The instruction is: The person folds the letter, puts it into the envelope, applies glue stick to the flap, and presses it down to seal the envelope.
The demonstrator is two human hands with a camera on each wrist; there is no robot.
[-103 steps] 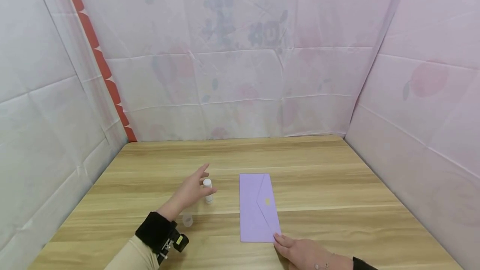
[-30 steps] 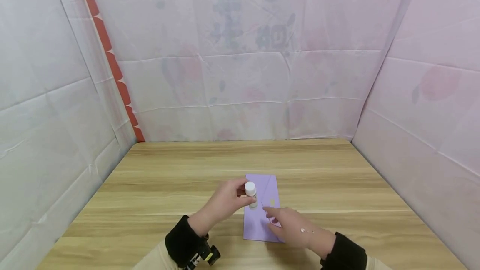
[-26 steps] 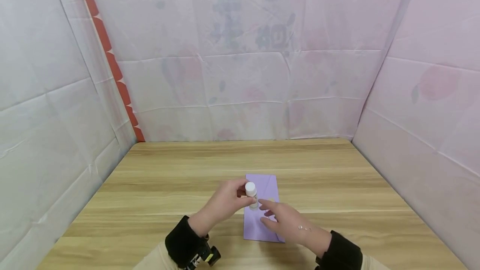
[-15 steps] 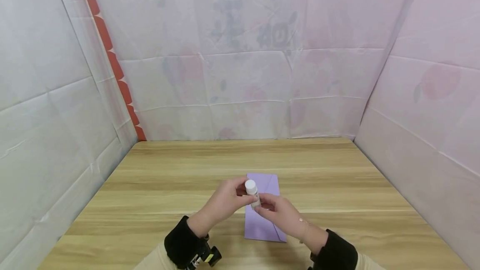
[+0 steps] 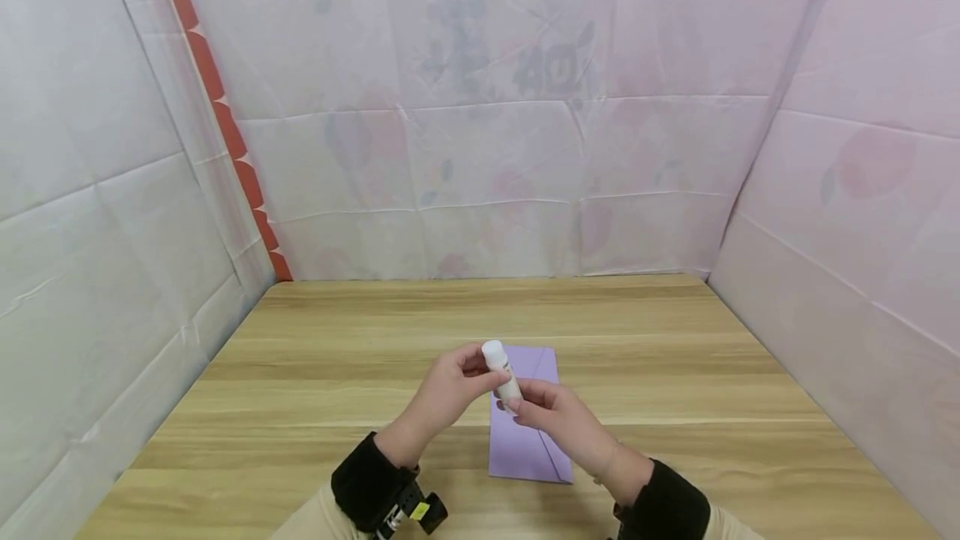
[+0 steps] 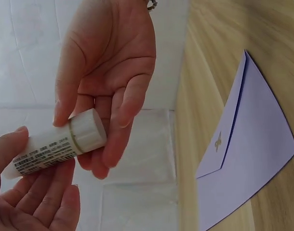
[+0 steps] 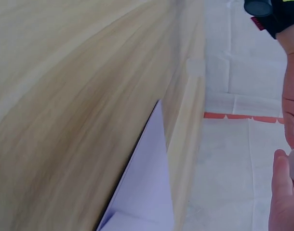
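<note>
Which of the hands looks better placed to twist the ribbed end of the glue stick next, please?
Probably the right hand: its fingers already wrap the ribbed end of the glue stick, while the left hand grips the tube's body, steadying it above the purple envelope.

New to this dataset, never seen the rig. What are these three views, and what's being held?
No machine here: a person wears three cameras, one on the head and one on each wrist. The head view looks down at a wooden table inside pale cloth walls. A lilac envelope lies flat on it. The left hand holds a small white glue stick above the envelope; the right hand has its fingers on the stick's lower end. The left wrist view shows that grip close up.
</note>
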